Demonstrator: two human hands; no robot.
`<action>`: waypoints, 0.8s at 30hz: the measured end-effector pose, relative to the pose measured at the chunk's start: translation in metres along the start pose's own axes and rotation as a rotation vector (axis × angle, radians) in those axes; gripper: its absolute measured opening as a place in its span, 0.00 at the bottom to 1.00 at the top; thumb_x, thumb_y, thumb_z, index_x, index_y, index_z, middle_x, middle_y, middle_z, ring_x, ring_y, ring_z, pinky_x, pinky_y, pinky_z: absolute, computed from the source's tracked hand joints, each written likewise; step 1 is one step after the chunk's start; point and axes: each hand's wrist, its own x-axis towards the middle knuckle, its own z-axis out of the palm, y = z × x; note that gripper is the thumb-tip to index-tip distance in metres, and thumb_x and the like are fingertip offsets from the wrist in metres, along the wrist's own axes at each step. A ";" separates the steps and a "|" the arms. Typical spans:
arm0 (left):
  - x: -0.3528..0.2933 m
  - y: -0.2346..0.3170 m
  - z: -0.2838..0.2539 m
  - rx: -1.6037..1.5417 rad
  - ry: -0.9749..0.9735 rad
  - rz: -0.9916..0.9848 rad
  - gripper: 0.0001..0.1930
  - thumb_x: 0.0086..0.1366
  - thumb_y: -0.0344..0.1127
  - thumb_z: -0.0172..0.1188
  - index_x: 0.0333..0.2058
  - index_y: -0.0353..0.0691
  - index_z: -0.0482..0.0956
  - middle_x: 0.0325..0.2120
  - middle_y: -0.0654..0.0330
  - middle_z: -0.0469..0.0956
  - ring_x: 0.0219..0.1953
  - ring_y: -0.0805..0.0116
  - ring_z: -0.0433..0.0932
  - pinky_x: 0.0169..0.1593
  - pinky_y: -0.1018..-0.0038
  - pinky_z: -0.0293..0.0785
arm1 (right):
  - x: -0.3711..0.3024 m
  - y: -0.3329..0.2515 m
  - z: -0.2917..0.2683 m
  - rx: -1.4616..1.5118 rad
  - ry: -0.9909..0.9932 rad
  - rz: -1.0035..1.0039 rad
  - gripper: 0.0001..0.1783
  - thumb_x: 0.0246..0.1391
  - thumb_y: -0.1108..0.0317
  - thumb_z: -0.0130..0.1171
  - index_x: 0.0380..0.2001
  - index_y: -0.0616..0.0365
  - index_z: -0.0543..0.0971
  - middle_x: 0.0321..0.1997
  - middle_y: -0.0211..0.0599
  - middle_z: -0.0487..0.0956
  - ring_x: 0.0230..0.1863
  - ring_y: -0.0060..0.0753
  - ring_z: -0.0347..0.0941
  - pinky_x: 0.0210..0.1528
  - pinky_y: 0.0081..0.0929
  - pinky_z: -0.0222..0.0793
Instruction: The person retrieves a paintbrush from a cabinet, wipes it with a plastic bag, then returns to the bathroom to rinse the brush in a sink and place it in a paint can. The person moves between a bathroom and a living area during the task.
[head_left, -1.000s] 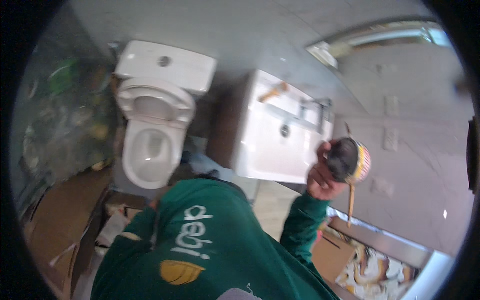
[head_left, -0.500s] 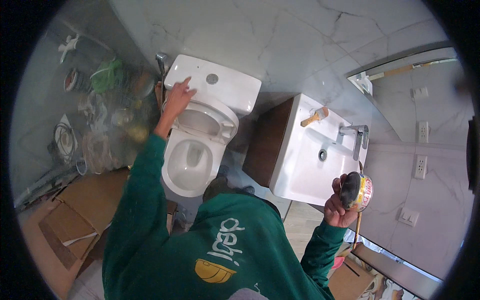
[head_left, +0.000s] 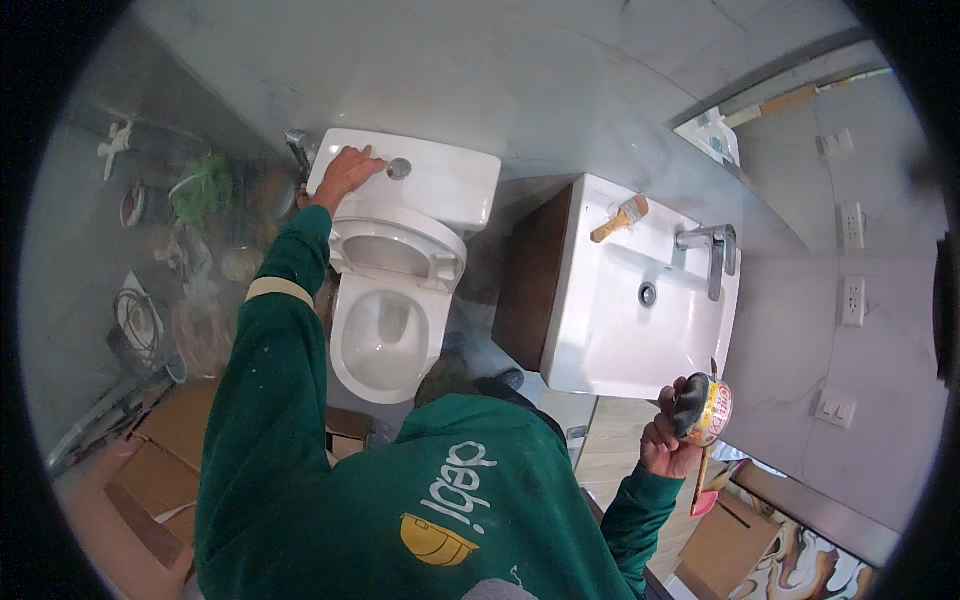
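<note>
My left hand [head_left: 345, 178] rests on the white tank lid of the toilet [head_left: 470, 180], fingers stretched toward the round flush button [head_left: 398, 169]. It holds nothing that I can see. Below it, the toilet's lid and seat are raised, with the bowl [head_left: 385, 345] uncovered. In my right hand [head_left: 666, 445] is a small tin can [head_left: 716, 412] with a yellow and white label and a dark end, held beside the near edge of the sink. A thin wooden stick [head_left: 699, 480] runs down past the can; whether my fingers grip it too is hidden.
A paintbrush [head_left: 622, 218] with a wooden handle lies on the white sink [head_left: 600, 330], left of the faucet [head_left: 712, 245]. Beyond cloudy glass at left are a green bag [head_left: 202, 190] and other items. Cardboard [head_left: 150, 490] lies at lower left. A mirror [head_left: 800, 150] hangs at right.
My left hand has come down onto the tank lid beside the flush button. My right hand, still holding the tin can, sits slightly lower in view. The view has shifted a little.
</note>
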 end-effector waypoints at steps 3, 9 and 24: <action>0.011 -0.008 -0.005 0.018 -0.064 0.008 0.31 0.58 0.58 0.54 0.46 0.32 0.77 0.44 0.43 0.77 0.48 0.50 0.75 0.52 0.63 0.71 | -0.005 -0.002 -0.015 0.014 -0.001 -0.047 0.37 0.60 0.49 0.48 0.64 0.65 0.57 0.59 0.58 0.67 0.19 0.27 0.68 0.19 0.22 0.67; -0.050 0.003 -0.039 -0.943 0.496 -0.324 0.13 0.58 0.37 0.59 0.31 0.30 0.82 0.25 0.56 0.81 0.27 0.65 0.80 0.35 0.72 0.75 | -0.023 -0.011 -0.035 0.002 0.108 -0.127 0.42 0.54 0.39 0.52 0.63 0.58 0.60 0.59 0.50 0.69 0.21 0.28 0.71 0.16 0.20 0.66; -0.380 0.107 0.190 -0.775 -0.858 -0.712 0.14 0.66 0.42 0.54 0.35 0.36 0.80 0.26 0.58 0.80 0.28 0.66 0.80 0.31 0.71 0.73 | -0.045 -0.040 -0.077 0.011 0.221 -0.493 0.34 0.56 0.44 0.46 0.54 0.61 0.71 0.46 0.58 0.78 0.21 0.36 0.75 0.19 0.25 0.69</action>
